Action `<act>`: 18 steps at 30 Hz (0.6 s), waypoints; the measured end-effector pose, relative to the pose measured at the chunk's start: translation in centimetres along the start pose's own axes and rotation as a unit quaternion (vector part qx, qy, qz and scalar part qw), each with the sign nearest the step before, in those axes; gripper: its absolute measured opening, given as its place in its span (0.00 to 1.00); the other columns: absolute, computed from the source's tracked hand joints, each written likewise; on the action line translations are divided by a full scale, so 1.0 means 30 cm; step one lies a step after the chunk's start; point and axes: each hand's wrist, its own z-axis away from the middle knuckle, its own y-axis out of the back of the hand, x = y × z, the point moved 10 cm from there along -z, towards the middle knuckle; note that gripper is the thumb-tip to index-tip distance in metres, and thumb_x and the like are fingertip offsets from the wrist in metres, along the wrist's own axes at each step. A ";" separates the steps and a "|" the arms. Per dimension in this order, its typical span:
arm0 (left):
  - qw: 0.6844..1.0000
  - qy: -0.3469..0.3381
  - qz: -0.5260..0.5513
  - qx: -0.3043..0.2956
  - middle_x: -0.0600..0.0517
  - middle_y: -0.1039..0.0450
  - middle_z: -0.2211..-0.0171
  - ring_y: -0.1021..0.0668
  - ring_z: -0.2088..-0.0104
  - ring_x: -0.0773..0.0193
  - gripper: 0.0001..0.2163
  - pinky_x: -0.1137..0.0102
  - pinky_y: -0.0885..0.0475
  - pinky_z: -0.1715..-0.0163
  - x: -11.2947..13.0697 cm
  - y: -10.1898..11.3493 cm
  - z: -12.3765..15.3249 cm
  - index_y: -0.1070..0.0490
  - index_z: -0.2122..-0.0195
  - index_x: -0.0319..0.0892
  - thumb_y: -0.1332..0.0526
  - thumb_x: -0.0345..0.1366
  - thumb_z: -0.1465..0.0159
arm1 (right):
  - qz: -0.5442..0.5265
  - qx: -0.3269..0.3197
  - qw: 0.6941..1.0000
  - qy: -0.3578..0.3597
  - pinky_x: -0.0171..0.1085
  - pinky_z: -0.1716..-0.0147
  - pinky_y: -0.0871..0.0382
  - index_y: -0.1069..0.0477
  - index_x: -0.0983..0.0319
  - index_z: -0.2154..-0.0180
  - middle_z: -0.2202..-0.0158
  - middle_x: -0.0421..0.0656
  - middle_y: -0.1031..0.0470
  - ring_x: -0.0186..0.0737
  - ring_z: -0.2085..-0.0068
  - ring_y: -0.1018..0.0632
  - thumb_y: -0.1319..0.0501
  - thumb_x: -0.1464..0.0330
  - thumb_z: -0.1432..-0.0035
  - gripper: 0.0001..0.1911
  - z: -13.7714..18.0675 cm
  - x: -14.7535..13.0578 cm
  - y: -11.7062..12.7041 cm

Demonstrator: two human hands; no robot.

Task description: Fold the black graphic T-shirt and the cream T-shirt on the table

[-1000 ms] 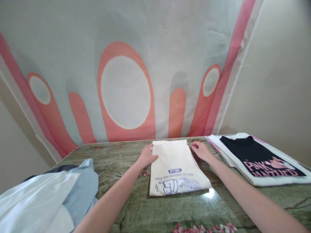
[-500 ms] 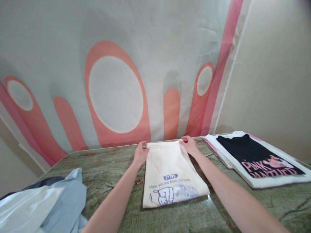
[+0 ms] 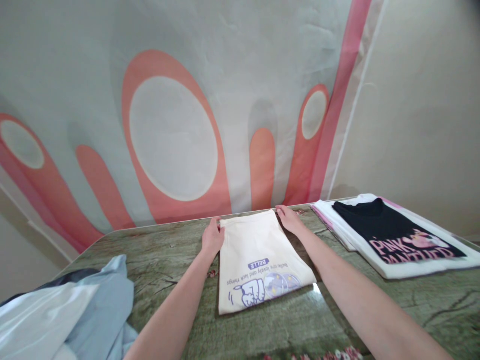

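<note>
A cream shirt (image 3: 245, 245), folded into a tall rectangle, lies flat on the table with its purple "BELLE" lettering and cartoon print upside down to me. My left hand (image 3: 213, 237) is closed at its far left corner, thumb along the edge and the other fingers partly hidden. At the far right corner, my right hand (image 3: 290, 220) has its fingers bent together against the cloth edge. Both forearms reach out along the two sides of the shirt.
Folded shirts lie stacked at the right, a black "Pink Panther" shirt (image 3: 375, 227) on top of a white one (image 3: 397, 267). Loose light-blue clothing (image 3: 108, 300) and white cloth (image 3: 41, 315) are heaped at the left. A printed backdrop (image 3: 240, 125) stands behind the wood-patterned table (image 3: 168, 270).
The view has tilted slightly downward. The shirt's far right corner, earlier pinched and overlapped by my right thumb, now lies flatter, with the fingers at its very edge. My left hand stays at its corner.
</note>
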 end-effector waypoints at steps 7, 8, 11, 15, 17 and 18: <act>1.000 -0.020 -0.021 0.004 0.49 0.26 0.66 0.24 0.63 0.59 0.17 0.70 0.34 0.64 0.013 0.004 0.008 0.41 0.49 0.41 0.45 0.31 0.40 | -0.074 -0.050 0.995 0.039 0.40 0.50 0.36 0.36 0.62 0.48 0.54 0.46 0.26 0.37 0.52 0.26 0.45 0.76 0.46 0.22 -0.025 -0.009 -0.062; 0.999 -0.021 -0.025 0.003 0.48 0.26 0.65 0.24 0.63 0.59 0.17 0.70 0.34 0.64 0.013 0.002 0.007 0.41 0.49 0.41 0.45 0.31 0.40 | -0.082 -0.049 0.995 0.038 0.39 0.51 0.35 0.37 0.63 0.48 0.55 0.46 0.25 0.36 0.54 0.26 0.45 0.76 0.46 0.22 -0.028 -0.005 -0.066; 0.999 -0.012 -0.029 -0.010 0.48 0.26 0.65 0.24 0.63 0.59 0.17 0.69 0.34 0.63 0.003 -0.007 0.005 0.41 0.49 0.41 0.45 0.32 0.40 | -0.093 -0.027 0.995 0.024 0.39 0.54 0.33 0.36 0.65 0.50 0.60 0.46 0.24 0.35 0.58 0.24 0.46 0.77 0.47 0.21 -0.034 0.018 -0.067; 0.998 -0.025 -0.057 0.016 0.44 0.29 0.57 0.27 0.55 0.57 0.20 0.66 0.35 0.55 0.031 0.034 0.007 0.42 0.47 0.39 0.43 0.31 0.41 | -0.091 0.026 0.995 0.005 0.40 0.55 0.32 0.37 0.66 0.50 0.61 0.47 0.24 0.37 0.61 0.24 0.48 0.76 0.46 0.20 -0.033 0.037 -0.017; 0.994 -0.063 -0.082 0.034 0.41 0.35 0.50 0.31 0.49 0.56 0.22 0.63 0.38 0.50 0.091 0.061 0.019 0.43 0.45 0.37 0.43 0.31 0.42 | -0.088 0.054 0.995 0.005 0.41 0.56 0.31 0.37 0.66 0.49 0.58 0.49 0.26 0.37 0.59 0.24 0.53 0.76 0.44 0.21 -0.028 0.021 0.026; 0.992 -0.090 -0.089 0.017 0.41 0.37 0.47 0.33 0.47 0.56 0.22 0.63 0.40 0.48 0.132 0.056 0.030 0.44 0.45 0.37 0.44 0.32 0.41 | -0.087 0.063 0.994 0.011 0.41 0.55 0.32 0.37 0.66 0.49 0.56 0.49 0.26 0.37 0.58 0.25 0.55 0.76 0.44 0.21 -0.025 0.002 0.047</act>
